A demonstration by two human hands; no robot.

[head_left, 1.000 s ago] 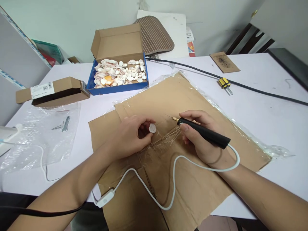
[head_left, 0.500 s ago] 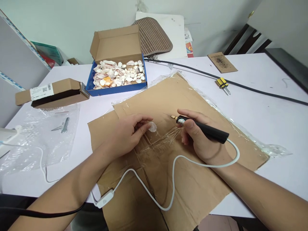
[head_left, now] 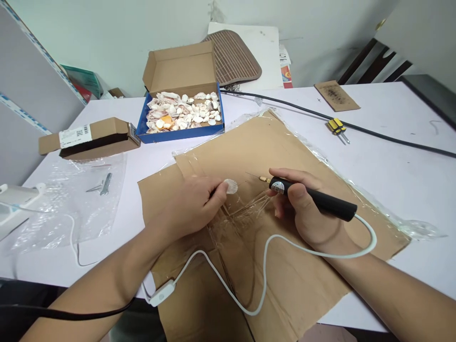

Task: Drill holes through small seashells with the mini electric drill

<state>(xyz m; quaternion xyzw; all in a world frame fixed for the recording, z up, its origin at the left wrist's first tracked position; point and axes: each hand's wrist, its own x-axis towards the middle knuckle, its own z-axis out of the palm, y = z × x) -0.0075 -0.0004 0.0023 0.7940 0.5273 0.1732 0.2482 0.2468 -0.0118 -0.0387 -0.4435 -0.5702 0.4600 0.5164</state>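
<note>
On the white tabletop, I can't read the carton label. My left hand pinches a ribbed shell; my right hand grips a cylindrical tool

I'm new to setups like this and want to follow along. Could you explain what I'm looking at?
There is no machine: a person works bare-handed, and all the pictures come from one camera worn on the head, looking forward and down. The left grip pinches a small pale ribbed shell. The right grip holds a black pen-shaped tool with a white cord; its thin bit is not touching the shell. Below is brown cardboard on a white table. Behind it stands an open blue-sided box of shells.
</note>
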